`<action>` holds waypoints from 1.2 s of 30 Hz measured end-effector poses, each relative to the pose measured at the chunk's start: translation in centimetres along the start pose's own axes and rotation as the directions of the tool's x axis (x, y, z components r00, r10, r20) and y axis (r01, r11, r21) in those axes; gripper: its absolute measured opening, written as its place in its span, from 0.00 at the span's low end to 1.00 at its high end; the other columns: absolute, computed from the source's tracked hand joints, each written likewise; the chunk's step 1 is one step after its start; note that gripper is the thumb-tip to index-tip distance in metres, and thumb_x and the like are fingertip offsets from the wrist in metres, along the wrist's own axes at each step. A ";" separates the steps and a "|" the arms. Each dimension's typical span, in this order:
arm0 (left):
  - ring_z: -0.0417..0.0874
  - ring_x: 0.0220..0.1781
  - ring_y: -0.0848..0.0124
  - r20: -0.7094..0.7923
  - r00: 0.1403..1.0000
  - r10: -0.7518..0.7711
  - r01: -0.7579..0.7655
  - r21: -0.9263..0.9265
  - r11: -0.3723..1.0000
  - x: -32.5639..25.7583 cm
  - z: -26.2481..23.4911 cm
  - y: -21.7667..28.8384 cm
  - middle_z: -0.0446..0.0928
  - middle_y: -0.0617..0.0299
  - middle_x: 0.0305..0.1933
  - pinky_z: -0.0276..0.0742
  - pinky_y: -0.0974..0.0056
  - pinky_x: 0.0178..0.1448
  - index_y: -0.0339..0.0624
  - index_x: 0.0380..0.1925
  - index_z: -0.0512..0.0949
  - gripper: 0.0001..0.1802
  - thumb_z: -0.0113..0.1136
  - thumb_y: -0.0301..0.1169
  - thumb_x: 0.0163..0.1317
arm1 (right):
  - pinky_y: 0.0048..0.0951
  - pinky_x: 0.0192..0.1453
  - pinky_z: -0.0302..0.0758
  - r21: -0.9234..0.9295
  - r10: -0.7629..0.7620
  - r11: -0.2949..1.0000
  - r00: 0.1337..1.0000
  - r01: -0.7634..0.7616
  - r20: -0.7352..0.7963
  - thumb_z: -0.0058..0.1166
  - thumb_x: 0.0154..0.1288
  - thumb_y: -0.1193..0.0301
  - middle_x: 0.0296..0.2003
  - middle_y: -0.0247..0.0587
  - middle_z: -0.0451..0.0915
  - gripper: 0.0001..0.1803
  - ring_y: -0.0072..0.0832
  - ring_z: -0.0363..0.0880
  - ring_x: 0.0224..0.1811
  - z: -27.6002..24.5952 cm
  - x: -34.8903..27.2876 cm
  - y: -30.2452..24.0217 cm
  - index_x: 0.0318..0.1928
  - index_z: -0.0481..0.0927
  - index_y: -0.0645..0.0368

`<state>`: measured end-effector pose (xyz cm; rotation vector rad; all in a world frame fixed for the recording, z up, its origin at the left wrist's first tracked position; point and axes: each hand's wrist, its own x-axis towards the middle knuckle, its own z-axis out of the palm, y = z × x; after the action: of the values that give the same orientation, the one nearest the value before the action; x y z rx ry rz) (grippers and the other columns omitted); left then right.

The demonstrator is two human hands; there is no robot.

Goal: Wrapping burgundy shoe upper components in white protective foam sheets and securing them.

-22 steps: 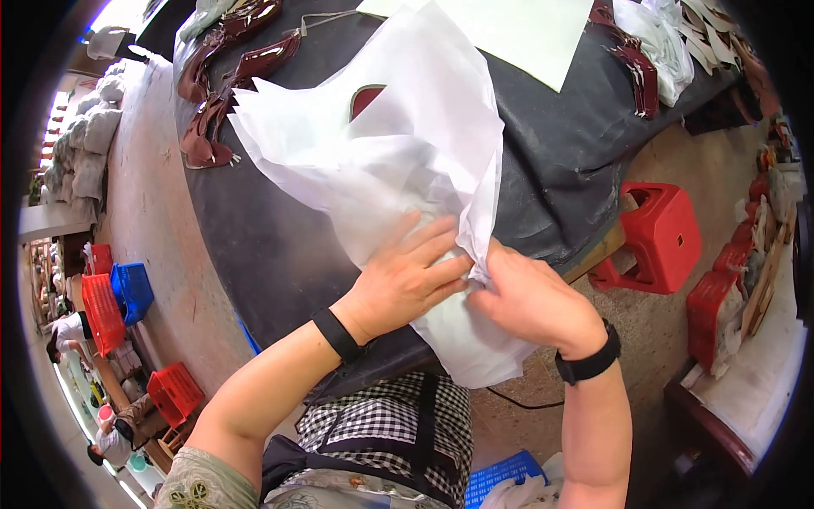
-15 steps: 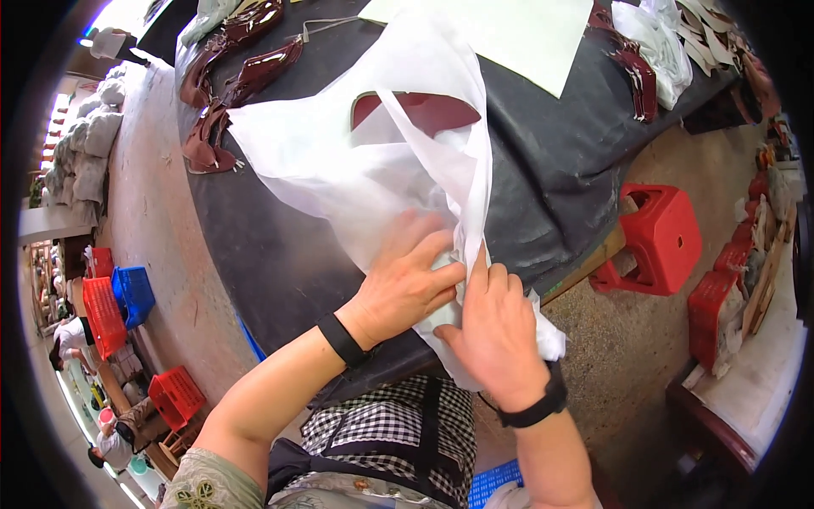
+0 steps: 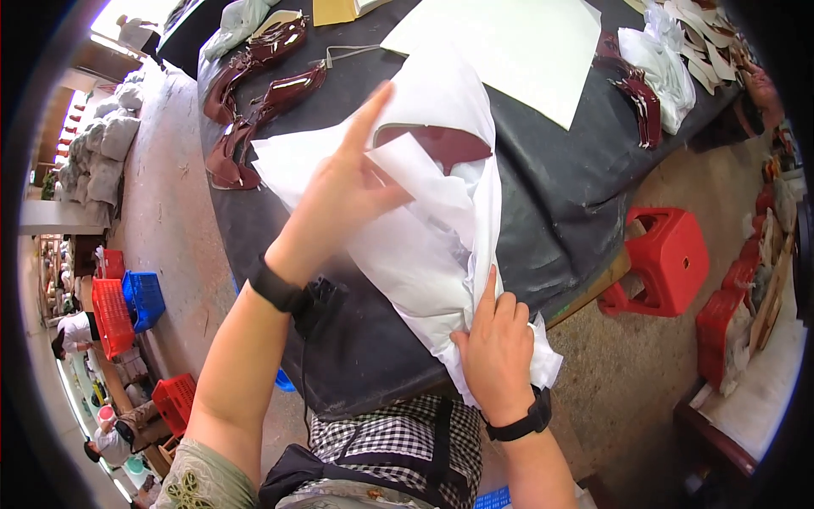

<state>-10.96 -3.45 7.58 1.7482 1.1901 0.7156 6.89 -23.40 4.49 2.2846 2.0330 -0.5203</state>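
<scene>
White tissue wrapping [image 3: 424, 246] around dark-red piece on table.

You are handling white paper [image 3: 424, 246] wrapping a maroon piece [image 3: 437, 144], over a black counter [image 3: 543, 212], beside a red stool [image 3: 670, 263].

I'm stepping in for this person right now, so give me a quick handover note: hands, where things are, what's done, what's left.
Left hand: flat on the white tissue paper, forefinger raised.
Right hand: pinching the paper's lower end at the near edge of the black table.
A dark red glossy piece shows through a gap at the top.
Done: piece mostly covered.
Left: top still open; more red pieces lie unwrapped at the table's far left.
</scene>
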 end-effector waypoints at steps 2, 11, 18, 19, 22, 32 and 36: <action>0.85 0.34 0.73 0.046 0.997 -0.061 0.065 -0.104 0.992 0.4 0.4 0.6 0.85 0.64 0.36 0.84 0.63 0.46 0.51 0.76 0.72 0.43 0.72 0.22 0.58 | 0.33 0.44 0.81 0.001 -0.003 1.000 1.000 0.003 -0.002 0.76 0.60 0.55 0.46 0.39 0.74 0.56 0.35 0.76 0.47 0.0 0.0 -0.1 0.81 0.62 0.66; 0.88 0.42 0.52 0.430 0.879 0.206 -0.355 0.301 0.885 -2.0 -3.5 2.5 0.89 0.56 0.40 0.82 0.52 0.49 0.49 0.47 0.89 0.19 0.63 0.20 0.57 | 0.33 0.44 0.80 0.091 0.004 0.996 1.000 -0.007 0.025 0.80 0.55 0.56 0.43 0.39 0.73 0.58 0.35 0.75 0.45 -0.4 0.3 0.3 0.80 0.65 0.65; 0.90 0.30 0.65 0.316 0.943 0.101 -0.212 0.339 0.917 -1.9 -4.0 3.7 0.89 0.57 0.30 0.85 0.64 0.41 0.39 0.41 0.91 0.09 0.66 0.22 0.62 | 0.38 0.47 0.78 0.171 0.011 0.985 0.994 -0.029 0.108 0.80 0.55 0.62 0.44 0.43 0.74 0.58 0.40 0.74 0.45 -0.7 0.7 0.7 0.81 0.61 0.69; 0.90 0.30 0.69 0.218 0.973 -0.072 0.020 0.230 0.973 -1.1 -3.4 4.2 0.89 0.58 0.30 0.86 0.66 0.41 0.36 0.40 0.90 0.07 0.65 0.23 0.64 | 0.38 0.47 0.77 0.212 -0.012 0.977 0.996 -0.006 0.085 0.80 0.54 0.64 0.44 0.45 0.73 0.59 0.41 0.74 0.45 -0.7 0.7 1.0 0.81 0.60 0.70; 0.88 0.31 0.76 0.125 0.945 -0.304 0.294 0.089 0.952 1.7 -2.1 3.4 0.88 0.61 0.31 0.86 0.68 0.40 0.30 0.42 0.87 0.08 0.63 0.26 0.72 | 0.39 0.46 0.77 0.277 -0.042 0.961 0.997 0.025 0.058 0.79 0.53 0.67 0.43 0.46 0.73 0.59 0.42 0.74 0.44 -0.5 0.6 1.4 0.81 0.59 0.72; 0.86 0.53 0.74 -0.006 0.972 -0.234 0.218 -0.344 0.913 9.6 7.1 -1.3 0.86 0.58 0.52 0.82 0.68 0.59 0.35 0.61 0.80 0.16 0.61 0.33 0.80 | 0.39 0.45 0.77 0.323 -0.084 0.944 0.995 0.065 0.044 0.79 0.51 0.67 0.42 0.46 0.72 0.60 0.42 0.74 0.40 0.2 0.9 1.7 0.81 0.60 0.71; 0.84 0.59 0.69 -0.284 0.957 0.052 -0.085 -0.106 0.991 7.2 6.0 1.5 0.84 0.56 0.56 0.81 0.63 0.63 0.44 0.68 0.75 0.24 0.65 0.26 0.73 | 0.38 0.44 0.77 0.306 -0.063 0.951 0.998 0.050 0.032 0.79 0.51 0.66 0.42 0.45 0.72 0.59 0.42 0.74 0.40 0.3 0.8 2.3 0.81 0.61 0.71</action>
<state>-2.66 0.94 6.12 1.6338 1.2513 1.0829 9.14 -23.03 3.58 2.3538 2.1329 -0.9402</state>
